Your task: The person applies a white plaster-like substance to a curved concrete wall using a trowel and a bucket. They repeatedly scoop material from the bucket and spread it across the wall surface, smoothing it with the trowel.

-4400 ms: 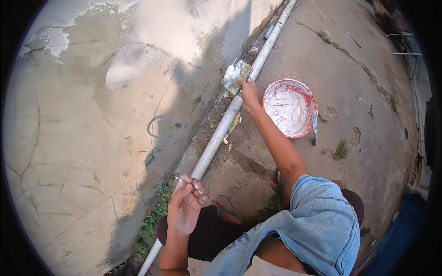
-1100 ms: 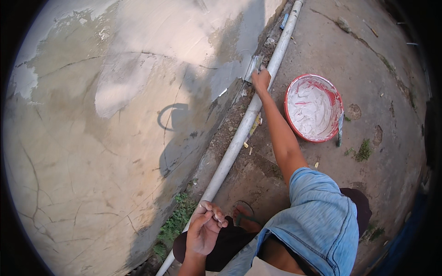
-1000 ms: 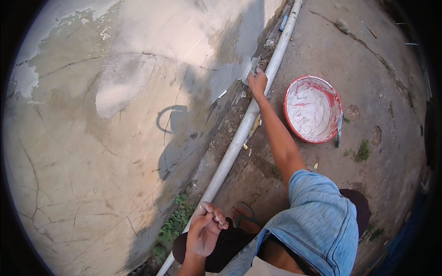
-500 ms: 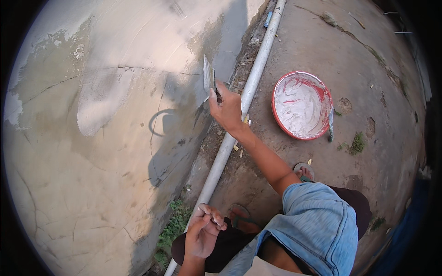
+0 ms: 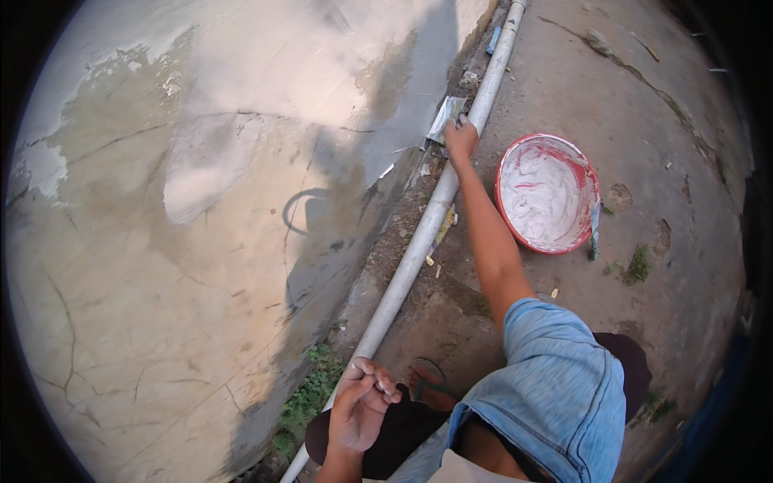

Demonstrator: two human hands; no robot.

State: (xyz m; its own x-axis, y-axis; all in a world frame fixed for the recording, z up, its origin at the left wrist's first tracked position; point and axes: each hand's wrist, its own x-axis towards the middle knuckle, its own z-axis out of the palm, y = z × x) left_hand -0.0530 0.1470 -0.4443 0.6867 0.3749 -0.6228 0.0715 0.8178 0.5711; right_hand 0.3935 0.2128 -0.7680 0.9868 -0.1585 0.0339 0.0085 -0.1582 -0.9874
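My right hand (image 5: 461,138) is closed around a wide flat putty knife (image 5: 445,119), reaching out at the foot of the wall just beside the long pipe. The blade's pale face is turned up, close to the wall's lower edge. My left hand (image 5: 362,409) is raised near my knee, palm up, fingers loosely curled and nothing visible in it. To the right of my right forearm stands a red basin (image 5: 548,249) with white putty (image 5: 543,193) smeared inside. A second tool with a bluish handle (image 5: 595,231) leans against the basin's right side.
A cracked wall (image 5: 161,298) with pale plaster patches fills the left side. The grey pipe (image 5: 419,241) runs along its base over rubble. Green weeds (image 5: 314,386) grow near my left hand. My sandalled foot (image 5: 432,386) is on the ground beside the pipe.
My right hand has moved up and to the right with the putty knife, and the blade has tilted flatter. My left hand keeps its pose. The view has shifted slightly.
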